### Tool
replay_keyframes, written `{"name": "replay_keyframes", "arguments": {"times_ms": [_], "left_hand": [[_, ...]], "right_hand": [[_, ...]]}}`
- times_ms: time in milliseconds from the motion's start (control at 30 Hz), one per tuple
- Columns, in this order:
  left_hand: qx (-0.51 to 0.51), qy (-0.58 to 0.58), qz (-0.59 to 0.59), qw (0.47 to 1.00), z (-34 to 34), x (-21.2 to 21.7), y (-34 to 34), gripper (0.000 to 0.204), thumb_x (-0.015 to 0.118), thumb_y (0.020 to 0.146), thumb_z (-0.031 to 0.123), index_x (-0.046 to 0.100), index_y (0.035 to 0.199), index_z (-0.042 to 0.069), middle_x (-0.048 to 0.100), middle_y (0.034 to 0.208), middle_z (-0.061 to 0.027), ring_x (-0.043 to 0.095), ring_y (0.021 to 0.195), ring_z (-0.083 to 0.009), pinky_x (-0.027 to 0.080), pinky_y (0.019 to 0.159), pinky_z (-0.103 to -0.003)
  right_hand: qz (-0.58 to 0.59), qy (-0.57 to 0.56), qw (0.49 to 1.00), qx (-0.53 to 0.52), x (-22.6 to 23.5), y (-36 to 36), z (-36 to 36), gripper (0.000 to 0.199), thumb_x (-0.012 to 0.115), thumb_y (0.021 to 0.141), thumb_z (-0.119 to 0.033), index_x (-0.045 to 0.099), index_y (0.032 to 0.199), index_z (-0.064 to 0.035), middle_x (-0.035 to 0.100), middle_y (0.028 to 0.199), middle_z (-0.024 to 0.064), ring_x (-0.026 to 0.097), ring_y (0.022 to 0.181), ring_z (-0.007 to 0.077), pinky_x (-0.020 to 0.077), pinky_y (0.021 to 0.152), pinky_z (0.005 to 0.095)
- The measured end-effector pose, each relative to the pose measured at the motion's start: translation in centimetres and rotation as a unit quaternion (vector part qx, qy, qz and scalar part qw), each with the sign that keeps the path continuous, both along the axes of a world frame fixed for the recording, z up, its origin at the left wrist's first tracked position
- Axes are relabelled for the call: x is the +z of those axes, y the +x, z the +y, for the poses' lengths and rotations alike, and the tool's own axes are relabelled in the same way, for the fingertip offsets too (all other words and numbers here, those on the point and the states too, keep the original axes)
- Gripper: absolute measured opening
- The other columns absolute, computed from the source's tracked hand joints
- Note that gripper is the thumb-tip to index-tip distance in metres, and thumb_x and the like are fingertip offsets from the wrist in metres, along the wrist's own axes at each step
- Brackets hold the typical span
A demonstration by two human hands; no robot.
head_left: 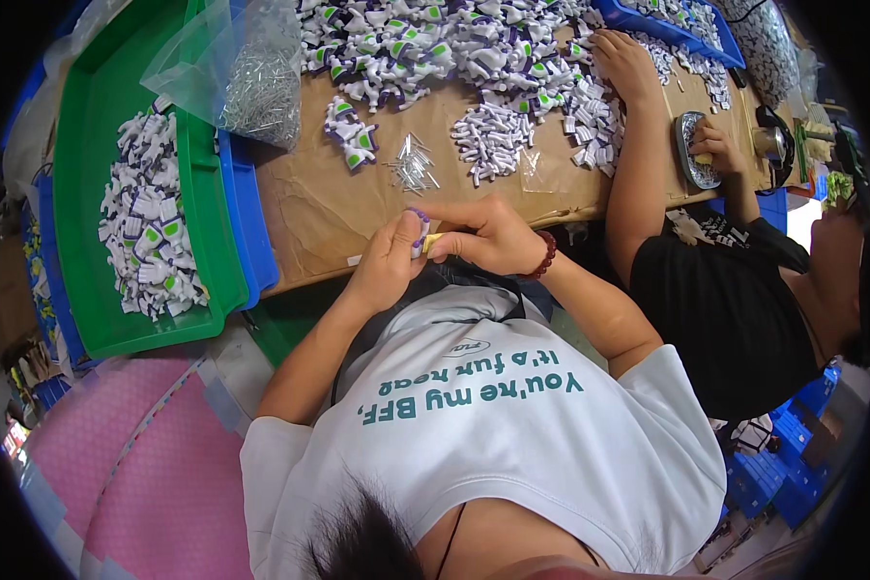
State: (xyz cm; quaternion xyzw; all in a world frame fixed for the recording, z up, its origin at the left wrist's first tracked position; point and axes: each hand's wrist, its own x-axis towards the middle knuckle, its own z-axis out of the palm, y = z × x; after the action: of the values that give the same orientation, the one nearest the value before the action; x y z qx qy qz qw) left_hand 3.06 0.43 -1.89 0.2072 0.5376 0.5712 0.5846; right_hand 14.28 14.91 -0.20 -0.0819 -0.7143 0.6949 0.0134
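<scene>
Presently, the toy (417, 230), a small white and purple piece, is held in front of the person's shirt (474, 387), just off the near edge of the counter (309, 217). The left hand (382, 261) pinches it between thumb and fingers. The right hand (493, 237) meets it from the other side, fingers bent and drawn together at the toy; the exact contact is hidden. A yellow bit (433, 241) shows at the right fingertips; whether it is a part or a wrap cannot be determined. A dark red bracelet (549, 253) is on the right wrist.

Beyond the hands, loose pins (413, 166) lie on the counter's brown paper. Left of these sits a small group of toys (351, 135); to the right, a pile of white parts (493, 140). A large heap of toys (387, 43) lies behind. A clear bag (263, 92) of pins stands beside the green tray (87, 314), which contains further white pieces (150, 227).

To the right, a co-worker in a black shirt (715, 300) has one hand (628, 68) at the heap and the other (720, 150) at a dish (689, 145). A blue tray (672, 39) stands behind.
</scene>
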Motion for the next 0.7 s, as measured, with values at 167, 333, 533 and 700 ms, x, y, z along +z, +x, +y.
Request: {"name": "replay_keyframes", "arguments": {"times_ms": [167, 333, 533, 700], "left_hand": [[0.002, -0.004, 0.040, 0.999, -0.7, -0.1, 0.3, 0.046, 0.026, 0.097, 0.039, 0.053, 0.093, 0.002, 0.048, 0.069, 0.0013, 0.040, 0.055, -0.0048, 0.032, 0.048, -0.020], [0.031, -0.023, 0.125, 0.991, -1.0, -0.1, 0.4, 0.045, 0.026, 0.098, 0.037, 0.054, 0.096, 0.001, 0.048, 0.068, 0.0008, 0.042, 0.056, -0.0063, 0.035, 0.050, -0.020], [0.050, -0.029, 0.137, 0.989, -0.6, 0.9, -0.8, 0.042, 0.029, 0.097, 0.038, 0.052, 0.088, 0.004, 0.046, 0.060, 0.0002, 0.042, 0.051, -0.0072, 0.034, 0.046, -0.020], [0.093, 0.032, -0.159, 0.982, -0.5, 1.6, -1.2, 0.044, 0.029, 0.096, 0.043, 0.048, 0.085, 0.005, 0.039, 0.054, 0.0001, 0.034, 0.045, -0.0072, 0.027, 0.043, -0.019]], "right_hand": [[0.000, 0.001, 1.000, 0.003, -0.8, -0.1, -0.3, 0.037, 0.058, 0.083, -0.004, 0.053, 0.119, -0.0008, 0.067, 0.083, 0.0106, 0.063, 0.073, 0.0095, 0.0500, 0.067, 0.0227], [0.009, 0.012, 1.000, -0.005, -1.1, -0.4, -0.9, 0.036, 0.058, 0.083, -0.004, 0.053, 0.119, -0.0007, 0.068, 0.086, 0.0119, 0.063, 0.075, 0.0096, 0.0500, 0.068, 0.0226], [0.013, -0.045, 0.998, -0.031, 0.2, -1.3, -1.5, 0.036, 0.056, 0.086, -0.007, 0.052, 0.122, -0.0021, 0.067, 0.084, 0.0092, 0.061, 0.069, 0.0083, 0.0475, 0.059, 0.0212], [-0.058, -0.203, 0.977, -0.037, 1.2, -2.0, 1.2, 0.036, 0.052, 0.090, -0.014, 0.050, 0.124, -0.0044, 0.058, 0.070, 0.0008, 0.047, 0.054, 0.0032, 0.0386, 0.048, 0.0172]]}}
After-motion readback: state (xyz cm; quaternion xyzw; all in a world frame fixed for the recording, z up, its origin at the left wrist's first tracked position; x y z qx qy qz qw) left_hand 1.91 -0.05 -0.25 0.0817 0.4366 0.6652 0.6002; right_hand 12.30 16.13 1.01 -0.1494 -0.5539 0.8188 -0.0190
